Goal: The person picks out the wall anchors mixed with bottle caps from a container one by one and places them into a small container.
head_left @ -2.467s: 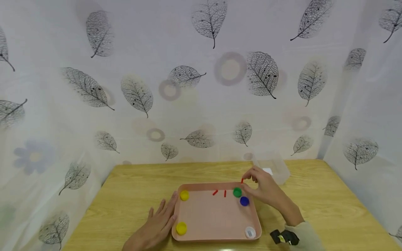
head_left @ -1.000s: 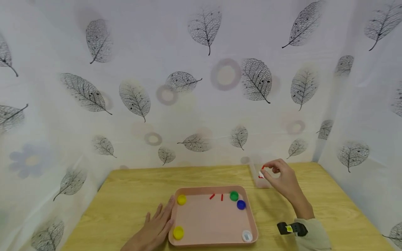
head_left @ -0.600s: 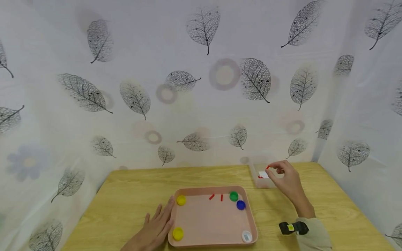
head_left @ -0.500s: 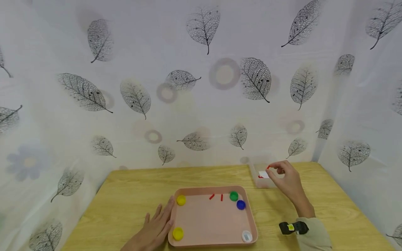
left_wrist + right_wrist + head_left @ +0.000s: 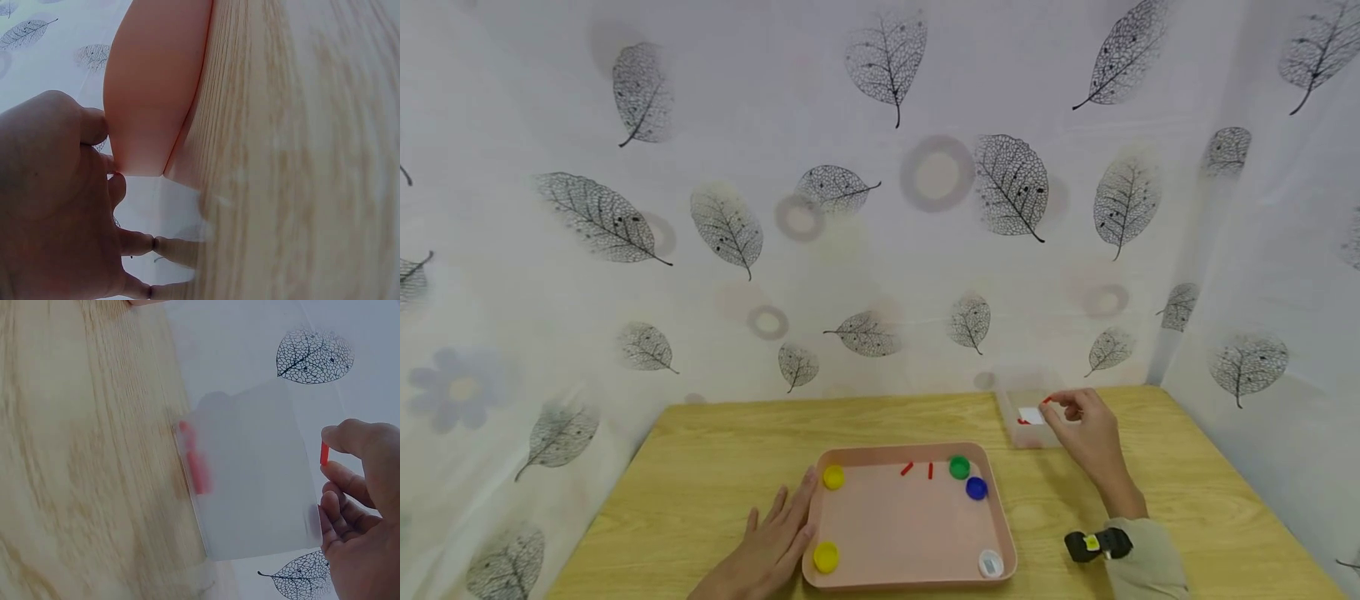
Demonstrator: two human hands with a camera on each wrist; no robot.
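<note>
My right hand (image 5: 1086,433) pinches a small red stick (image 5: 324,453) between thumb and index finger, above a translucent plastic box (image 5: 259,487). Inside the box lie a white piece (image 5: 1031,416) and more red pieces (image 5: 1023,422), blurred through the wall in the right wrist view. My left hand (image 5: 767,537) rests flat along the left side of the pink tray (image 5: 910,579), its fingers straight and touching the wall. Two red sticks (image 5: 930,471) lie near the tray's back edge.
Round caps lie in the tray: yellow caps (image 5: 833,477) at both left corners, a green cap (image 5: 959,467) and a blue cap (image 5: 976,488) at back right, a white cap (image 5: 991,564) at front right. A leaf-patterned curtain (image 5: 865,275) hangs behind the wooden table (image 5: 722,442).
My right hand has carried the red stick from the tray's back right corner rightward and back to the plastic box. My left hand has kept its place, and the head view has shifted slightly.
</note>
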